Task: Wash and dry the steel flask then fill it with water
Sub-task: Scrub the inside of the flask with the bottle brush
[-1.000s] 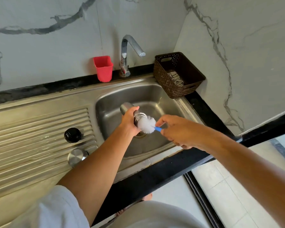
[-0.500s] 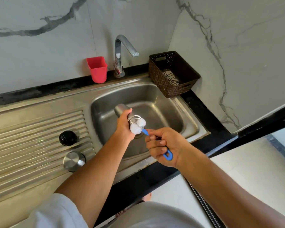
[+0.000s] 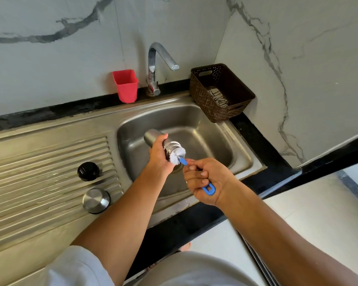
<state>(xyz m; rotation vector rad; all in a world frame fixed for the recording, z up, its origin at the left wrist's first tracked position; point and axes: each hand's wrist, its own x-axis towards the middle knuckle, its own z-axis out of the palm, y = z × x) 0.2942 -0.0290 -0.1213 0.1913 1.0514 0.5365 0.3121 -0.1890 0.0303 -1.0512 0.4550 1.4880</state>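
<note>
Steel flask [image 3: 153, 137] is held tilted over the sink basin [image 3: 205, 129], mouth twd the person. Left hand [image 3: 160, 158] is wrapped tight round its body. White bristles of the bottle brush [image 3: 177, 155] sit at the flask's threaded neck; right hand [image 3: 206, 180] is closed on the brush's blue handle. On the ribbed drainboard [image 3: 39, 162], left of the basin: black cap [image 3: 88, 171] & steel lid [image 3: 96, 200], near each other. Tap [image 3: 155, 67], red cup [image 3: 125, 86], brown basket [image 3: 221, 92] along the back.

Bare forearms, short pale grey sleeve [image 3: 74, 267] on the left arm, same grey top [image 3: 194, 269] below.
</note>
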